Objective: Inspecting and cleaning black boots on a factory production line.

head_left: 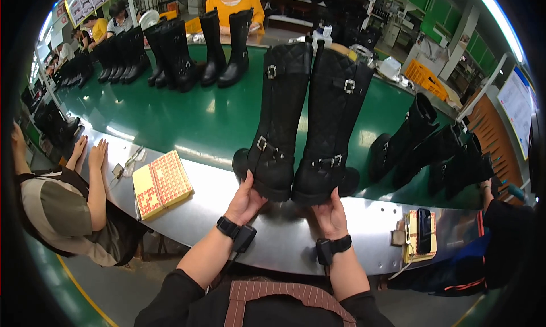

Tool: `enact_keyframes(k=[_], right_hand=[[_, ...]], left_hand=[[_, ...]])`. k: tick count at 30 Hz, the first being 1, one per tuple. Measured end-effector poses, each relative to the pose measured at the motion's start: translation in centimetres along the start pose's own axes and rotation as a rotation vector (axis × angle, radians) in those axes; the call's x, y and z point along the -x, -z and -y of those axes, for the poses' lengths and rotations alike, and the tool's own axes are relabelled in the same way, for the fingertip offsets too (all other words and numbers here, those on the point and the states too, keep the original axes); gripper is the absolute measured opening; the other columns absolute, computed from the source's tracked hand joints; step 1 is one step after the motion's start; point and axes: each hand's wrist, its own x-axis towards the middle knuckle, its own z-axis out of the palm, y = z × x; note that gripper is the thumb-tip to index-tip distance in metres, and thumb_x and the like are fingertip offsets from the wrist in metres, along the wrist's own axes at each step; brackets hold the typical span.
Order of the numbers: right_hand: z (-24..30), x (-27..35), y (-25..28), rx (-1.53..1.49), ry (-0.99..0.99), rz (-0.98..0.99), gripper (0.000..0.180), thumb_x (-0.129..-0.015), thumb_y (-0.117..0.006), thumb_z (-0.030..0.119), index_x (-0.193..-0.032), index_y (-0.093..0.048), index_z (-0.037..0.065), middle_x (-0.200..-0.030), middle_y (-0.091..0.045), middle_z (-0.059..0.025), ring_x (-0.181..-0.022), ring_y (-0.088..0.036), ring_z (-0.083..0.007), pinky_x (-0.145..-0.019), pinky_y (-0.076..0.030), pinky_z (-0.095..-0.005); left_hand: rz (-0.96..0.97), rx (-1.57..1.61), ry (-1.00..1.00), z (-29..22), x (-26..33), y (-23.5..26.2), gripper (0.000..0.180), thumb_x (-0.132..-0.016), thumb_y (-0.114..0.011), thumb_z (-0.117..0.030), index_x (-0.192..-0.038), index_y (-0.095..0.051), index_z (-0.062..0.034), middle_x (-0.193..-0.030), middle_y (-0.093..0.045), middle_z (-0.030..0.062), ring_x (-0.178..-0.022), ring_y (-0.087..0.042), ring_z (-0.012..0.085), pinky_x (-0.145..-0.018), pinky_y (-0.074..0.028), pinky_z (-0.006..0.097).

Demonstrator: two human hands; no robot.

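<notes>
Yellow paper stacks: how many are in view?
2: the left stack is left of the wearer's left hand; the right stack, partly under a black phone, is right of their right hand. Others may be hidden.

Place: a footwear workshop, laid out as a production line.
Belt [224, 116]: long and green, a metal ledge [369, 236] along its near side.
Boots [283, 102]: many black pairs, most in rows along the belt.
People [245, 13]: stationed on both sides of it.
Sheets [165, 183]: yellow with red dots, stacked on the ledge.
Crate [425, 78]: orange plastic, beyond the belt.
Lights [503, 20]: bright overhead strips.
</notes>
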Motion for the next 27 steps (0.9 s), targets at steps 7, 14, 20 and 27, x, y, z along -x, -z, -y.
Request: enact_keyframes(k=[7, 14, 20, 27], right_hand=[[0.35, -0.75, -0.23, -0.018, 0.015, -0.01, 0.049, -0.102, -0.052, 0.035, -0.143, -0.043, 0.008, -0.145, -0.05, -0.0088, -0.131, -0.049, -0.0266, -0.111, -0.04, -0.0451], [-0.02, -0.49, 0.18, -0.043, 0.008, -0.077, 0.051, -0.101, -0.056, 0.033, -0.143, -0.042, 0.008, -0.146, -0.048, -0.0094, -0.134, -0.045, -0.0282, -0.113, -0.038, -0.0466], [0.2, -0.48, 0.11, -0.01, 0.024, -0.059, 0.051, -0.102, -0.054, 0.034, -0.144, -0.042, 0.008, -0.146, -0.048, -0.0095, -0.134, -0.045, -0.0277, -0.114, -0.037, -0.0457], [-0.17, -0.22, 0.21, 0.031, 0.052, -0.043, 0.049, -0.104, -0.049, 0.035, -0.145, -0.042, 0.009, -0.147, -0.048, -0.009, -0.133, -0.047, -0.0274, -0.111, -0.039, -0.0449]], left_hand=[[-0.034, -0.029, -0.027, -0.66, -0.84, -0.81, 0.057, -0.099, -0.054, -0.048, -0.146, -0.038, -0.0207, -0.144, -0.051, 0.0025, -0.13, -0.05, 0.0195, -0.104, -0.041, 0.043], [-0.051, -0.016, -0.029, -0.42, -0.63, -0.16, 0.056, -0.098, -0.056, -0.047, -0.144, -0.038, -0.0209, -0.14, -0.054, 0.0025, -0.126, -0.053, 0.0188, -0.101, -0.043, 0.041], [-0.082, -0.024, -0.046, -0.57, -0.47, -0.55, 0.055, -0.099, -0.056, -0.044, -0.145, -0.036, -0.0218, -0.143, -0.05, 0.0028, -0.128, -0.051, 0.0202, -0.103, -0.043, 0.043], [-0.032, 0.008, -0.08, -0.11, -0.1, -0.72, 0.058, -0.099, -0.056, -0.042, -0.148, -0.031, -0.0233, -0.148, -0.046, 0.0039, -0.133, -0.046, 0.0231, -0.107, -0.04, 0.047]])
